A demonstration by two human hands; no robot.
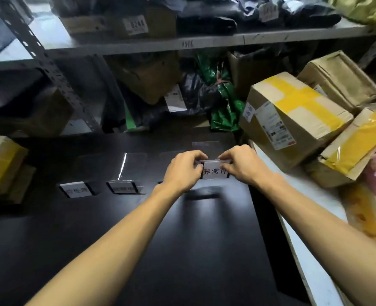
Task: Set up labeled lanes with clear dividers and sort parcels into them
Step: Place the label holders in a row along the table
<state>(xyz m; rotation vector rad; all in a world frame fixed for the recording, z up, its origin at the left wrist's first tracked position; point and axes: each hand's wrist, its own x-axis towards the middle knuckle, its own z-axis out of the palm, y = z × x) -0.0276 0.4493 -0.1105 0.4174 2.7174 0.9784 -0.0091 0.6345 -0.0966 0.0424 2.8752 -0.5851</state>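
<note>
Acrylic label stand [214,172] is being pinched by left hand [183,171] and right hand [242,166]. Left of it two labels [77,189] are standing already; cardboard parcels [293,115] are waiting unsorted.

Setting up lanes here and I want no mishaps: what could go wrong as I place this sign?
The clear dividers barely show on the black table; your left hand could knock one. The yellow-taped boxes sit tilted beside the sign and might slide into its lane.

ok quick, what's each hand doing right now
Left hand: pinches the left end of the label card.
Right hand: pinches its right end.
</note>
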